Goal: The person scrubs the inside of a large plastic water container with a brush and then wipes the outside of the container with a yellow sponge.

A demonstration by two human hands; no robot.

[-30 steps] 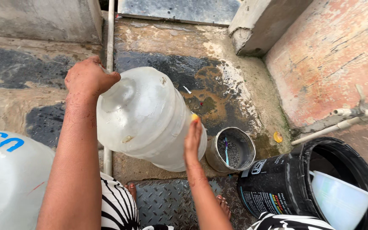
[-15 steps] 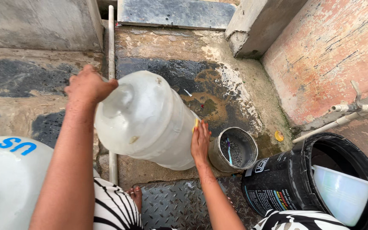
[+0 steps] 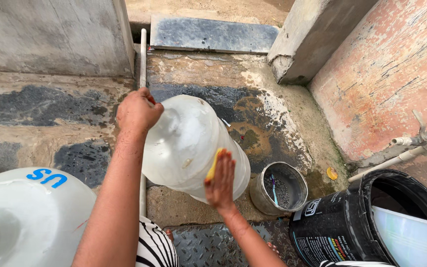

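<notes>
While the left hand (image 3: 137,111) clamps the neck of a large clear water jug (image 3: 193,146) tilted over the wet concrete floor (image 3: 273,113), the right hand (image 3: 220,180) presses a yellow sponge (image 3: 214,164) to its side, where firm, overlapping strokes would likely clean best.

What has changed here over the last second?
Little. The right hand, pressing a yellow sponge to the big clear jug, slid slightly along its side. The left hand kept gripping the jug's far end. The black bucket and small metal pot stayed put.
</notes>
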